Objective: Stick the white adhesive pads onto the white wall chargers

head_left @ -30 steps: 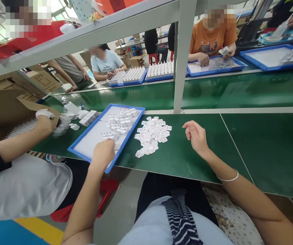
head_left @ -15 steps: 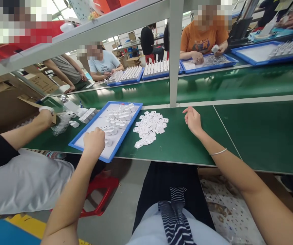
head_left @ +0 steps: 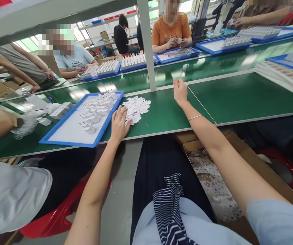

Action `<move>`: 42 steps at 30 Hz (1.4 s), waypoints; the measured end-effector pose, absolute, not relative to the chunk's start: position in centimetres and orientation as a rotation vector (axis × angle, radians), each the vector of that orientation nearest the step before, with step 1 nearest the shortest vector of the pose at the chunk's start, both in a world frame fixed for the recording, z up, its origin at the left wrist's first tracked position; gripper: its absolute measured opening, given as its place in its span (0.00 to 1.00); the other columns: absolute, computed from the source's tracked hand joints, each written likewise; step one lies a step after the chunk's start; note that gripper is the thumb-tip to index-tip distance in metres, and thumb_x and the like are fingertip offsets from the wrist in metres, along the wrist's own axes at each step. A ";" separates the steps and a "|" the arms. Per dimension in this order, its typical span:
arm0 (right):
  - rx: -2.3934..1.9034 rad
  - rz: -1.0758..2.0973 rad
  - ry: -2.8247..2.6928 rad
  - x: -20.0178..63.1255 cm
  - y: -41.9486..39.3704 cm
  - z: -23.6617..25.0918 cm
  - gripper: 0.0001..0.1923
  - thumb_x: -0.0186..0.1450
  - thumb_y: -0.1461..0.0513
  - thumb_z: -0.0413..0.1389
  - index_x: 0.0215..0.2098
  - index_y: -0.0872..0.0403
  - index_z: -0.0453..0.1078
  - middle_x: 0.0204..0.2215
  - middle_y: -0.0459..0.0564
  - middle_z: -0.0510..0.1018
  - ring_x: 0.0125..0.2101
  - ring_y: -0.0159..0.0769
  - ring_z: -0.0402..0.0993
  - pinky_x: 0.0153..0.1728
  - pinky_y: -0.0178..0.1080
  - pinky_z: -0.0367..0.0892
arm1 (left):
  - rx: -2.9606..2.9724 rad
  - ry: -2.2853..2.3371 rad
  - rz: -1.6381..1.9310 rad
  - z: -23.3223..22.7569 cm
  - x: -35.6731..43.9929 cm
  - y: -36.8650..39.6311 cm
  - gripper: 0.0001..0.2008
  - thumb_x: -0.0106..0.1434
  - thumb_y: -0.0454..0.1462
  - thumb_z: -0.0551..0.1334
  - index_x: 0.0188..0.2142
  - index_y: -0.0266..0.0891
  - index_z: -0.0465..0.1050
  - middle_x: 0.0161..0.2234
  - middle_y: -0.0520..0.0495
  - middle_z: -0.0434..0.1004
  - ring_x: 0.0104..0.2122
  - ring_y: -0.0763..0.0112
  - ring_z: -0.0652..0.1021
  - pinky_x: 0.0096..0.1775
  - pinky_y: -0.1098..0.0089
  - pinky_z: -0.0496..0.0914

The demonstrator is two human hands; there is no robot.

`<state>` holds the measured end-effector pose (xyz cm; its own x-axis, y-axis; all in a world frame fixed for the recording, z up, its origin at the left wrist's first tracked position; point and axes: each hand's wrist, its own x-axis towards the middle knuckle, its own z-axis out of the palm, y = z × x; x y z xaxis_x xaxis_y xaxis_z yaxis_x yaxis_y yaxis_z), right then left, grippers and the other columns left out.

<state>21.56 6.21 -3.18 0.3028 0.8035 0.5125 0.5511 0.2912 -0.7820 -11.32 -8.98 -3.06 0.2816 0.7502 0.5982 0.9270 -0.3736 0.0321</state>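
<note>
My left hand [head_left: 119,125] reaches over the left edge of a pile of small flat white plastic pieces [head_left: 138,106], fingers stretched out, with nothing visible in it. Beside it lies a blue-rimmed tray [head_left: 102,131] with a white bottom, holding rows of white plug adapters [head_left: 95,109] with pins pointing up. To the right of the pile my right hand [head_left: 180,92] is raised over the green table, its fingers curled together. Whatever those fingers may hold is hidden.
A white upright post [head_left: 150,73] rises behind the pile. Left of the tray are a white block [head_left: 62,110] and clear plastic bags [head_left: 26,126]. Co-workers sit across the green belt [head_left: 200,64] behind blue trays. An open carton [head_left: 228,149] stands below the table edge.
My left hand has moved from above the adapters in the tray to the pile, its fingers opening out. My right hand remains closed, farther from the pile. The view has turned right.
</note>
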 end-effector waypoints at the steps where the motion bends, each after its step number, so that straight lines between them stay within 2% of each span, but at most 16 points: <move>1: -1.387 0.250 -1.388 21.7 5.5 -3.1 0.31 0.73 0.39 0.35 0.38 0.52 0.68 0.22 0.48 0.68 0.32 0.47 0.73 0.43 0.50 0.66 | -2.219 -1.532 -0.797 -3.4 -11.2 -8.6 0.25 0.70 0.45 0.54 0.63 0.38 0.64 0.66 0.39 0.66 0.69 0.55 0.61 0.67 0.54 0.54; 4: -1.407 0.248 -1.458 22.1 3.3 -3.0 0.22 0.74 0.46 0.43 0.40 0.52 0.69 0.23 0.49 0.70 0.32 0.47 0.72 0.43 0.50 0.66 | -2.153 -1.551 -0.865 -3.6 -11.2 -8.2 0.27 0.69 0.46 0.55 0.64 0.38 0.63 0.66 0.39 0.65 0.70 0.54 0.60 0.68 0.53 0.51; 8: -1.413 0.269 -1.527 23.0 0.5 -3.3 0.08 0.69 0.55 0.56 0.39 0.51 0.70 0.22 0.47 0.70 0.30 0.45 0.70 0.43 0.50 0.66 | -2.127 -1.555 -0.904 -3.4 -11.2 -8.2 0.27 0.68 0.45 0.55 0.63 0.36 0.64 0.65 0.37 0.66 0.70 0.53 0.60 0.68 0.53 0.52; 12: -1.418 0.253 -1.528 24.4 -1.5 -3.9 0.02 0.65 0.62 0.57 0.37 0.51 0.70 0.22 0.47 0.72 0.29 0.44 0.69 0.41 0.49 0.67 | -2.153 -1.551 -0.902 -3.5 -11.1 -8.1 0.27 0.67 0.43 0.55 0.63 0.35 0.64 0.66 0.37 0.64 0.70 0.52 0.59 0.68 0.51 0.50; 21: -1.480 0.169 -1.359 26.7 -1.8 -5.9 0.08 0.64 0.66 0.50 0.40 0.51 0.66 0.23 0.46 0.69 0.30 0.44 0.69 0.43 0.48 0.66 | -2.188 -1.559 -0.942 -3.5 -11.2 -7.7 0.26 0.65 0.40 0.55 0.61 0.36 0.66 0.65 0.37 0.66 0.68 0.52 0.62 0.67 0.52 0.54; 42: -1.486 0.200 -1.381 26.8 -1.5 -5.8 0.13 0.62 0.68 0.49 0.44 0.51 0.67 0.25 0.46 0.70 0.32 0.43 0.70 0.44 0.47 0.67 | -2.206 -1.592 -0.991 -3.7 -11.6 -7.1 0.24 0.62 0.38 0.54 0.57 0.34 0.70 0.60 0.35 0.71 0.61 0.51 0.71 0.63 0.53 0.64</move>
